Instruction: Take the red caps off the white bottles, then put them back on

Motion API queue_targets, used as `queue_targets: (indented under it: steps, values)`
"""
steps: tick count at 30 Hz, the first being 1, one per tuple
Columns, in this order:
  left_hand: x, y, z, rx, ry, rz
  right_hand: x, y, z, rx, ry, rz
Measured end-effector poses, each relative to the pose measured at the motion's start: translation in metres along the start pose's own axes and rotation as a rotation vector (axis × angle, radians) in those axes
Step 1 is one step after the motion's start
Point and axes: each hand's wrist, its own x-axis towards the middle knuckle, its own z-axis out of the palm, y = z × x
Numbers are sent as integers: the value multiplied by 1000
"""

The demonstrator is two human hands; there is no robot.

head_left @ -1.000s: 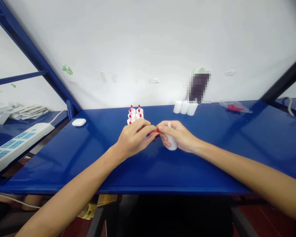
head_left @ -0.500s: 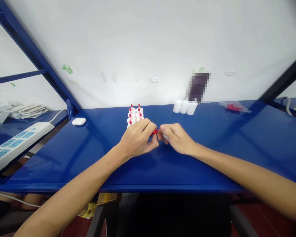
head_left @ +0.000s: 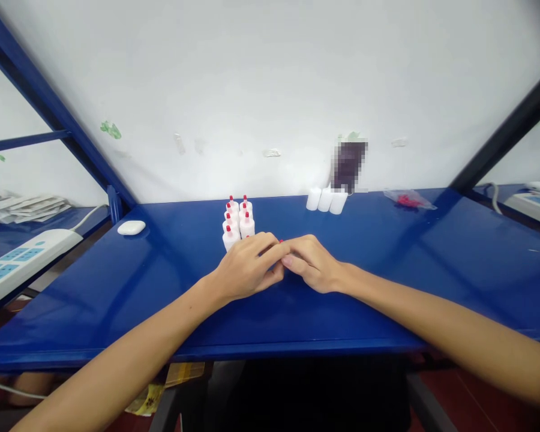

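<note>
Near the middle of the table my left hand (head_left: 251, 269) and my right hand (head_left: 314, 264) meet, their fingertips touching. My left hand is closed, with thumb and fingers drawn together. A speck of a small red cap (head_left: 281, 242) shows just behind the fingers; the rest is covered. Curled inward, my right hand is closed too, and whatever it pinches is hidden. Behind my left hand stand several white bottles (head_left: 247, 226) with red-tipped nozzles, in two rows, the nearest partly hidden by the hand.
Three plain white bottles (head_left: 324, 200) stand against the wall beside a blurred dark patch (head_left: 348, 167). A clear bag of red pieces (head_left: 408, 200) lies at the back right. A white rounded case (head_left: 131, 228) rests on the blue table (head_left: 171, 258). To the left is a power strip (head_left: 24, 261).
My right fingers have moved in over my left fingertips, covering most of the red pieces that showed there. The whole view has shifted slightly; the standing bottles keep their places.
</note>
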Motion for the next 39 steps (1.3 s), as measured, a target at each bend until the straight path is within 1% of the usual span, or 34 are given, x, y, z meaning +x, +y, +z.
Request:
queue_targets:
  steps: [3,8,13,16,19,22,23,25,27,30,32,34,36,39]
  values:
    - [-1,-1,-1,-26,-1,-6,0,1,0,-2,2,11]
    - [-2,-3,0,-138,-3,-38,0,1,1,60,40,22]
    - [-4,3,6,-261,-8,-142,-2,0,-1,79,3,38]
    - [-2,5,6,-256,-7,-136,-1,-2,-3,128,-9,38]
    - [1,-5,-4,-179,42,-98,1,-1,-4,197,-26,116]
    - [2,-26,-23,-38,151,-103,5,6,-8,239,-28,240]
    - [2,-34,-29,12,156,-111,5,9,-10,258,-14,276]
    - [0,-49,-37,101,91,-128,7,15,-15,292,16,333]
    - [-3,-58,-41,158,-26,-130,8,18,-21,301,31,373]
    - [-6,-61,-39,193,-172,-128,9,20,-26,257,37,459]
    - [-7,-60,-37,208,-223,-141,8,20,-26,234,71,483]
    - [-7,-59,-36,225,-246,-152,7,21,-23,220,109,455]
    - [-8,-60,-37,235,-244,-153,6,22,-21,210,119,430]
    - [-7,-60,-39,233,-173,-131,6,22,-19,171,112,409]
